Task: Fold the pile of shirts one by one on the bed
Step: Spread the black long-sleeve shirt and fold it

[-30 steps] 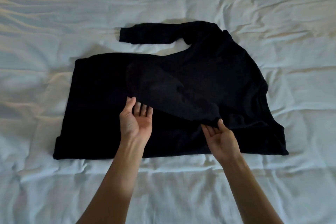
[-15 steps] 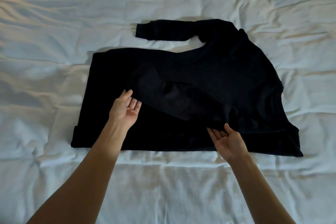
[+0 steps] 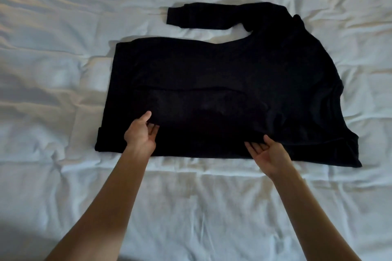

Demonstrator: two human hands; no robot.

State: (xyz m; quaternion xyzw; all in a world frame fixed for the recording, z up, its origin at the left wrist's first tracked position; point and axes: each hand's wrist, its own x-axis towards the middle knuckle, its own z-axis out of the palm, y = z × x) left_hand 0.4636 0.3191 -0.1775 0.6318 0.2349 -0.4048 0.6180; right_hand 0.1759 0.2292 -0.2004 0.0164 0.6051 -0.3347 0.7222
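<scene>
Head view, shirt: black long-sleeved knit shirt [image 3: 222, 74] lies spread flat mid-bed on the white rumpled bed sheet [image 3: 63, 59], neck to the right, hem to the left.
Head view, far sleeve: still out flat beyond the body, cuff pointing left [image 3: 203, 16], not folded in yet.
Head view, near sleeve: laid across the body [image 3: 191, 104], running left-right, held at both ends.
Left hand: left hand [image 3: 141, 133] palm-up w/ thumb on top of the cloth and fingers under it, pinching the cuff end of that sleeve.
Right hand: right hand [image 3: 266, 153] palm-up too, thumb over and fingers tucked under the fabric near the shoulder end, gripping the sleeve there.
Step in hand (my read): laying the near sleeve straight along the body, approx parallel to the near edge.
How to do it well: keep both ends taut so no slack bunches mid-sleeve; lower both ends together; let go only once it's flat; then smooth w/ flat palms outward.
Watch-out: knit looks soft and clingy, so the layer below could drag and wrinkle; hem corner at near left already looks turned up.
Progress: early, 1 sleeve nearly placed; other sleeve and body folds to go. No other shirts in view.
</scene>
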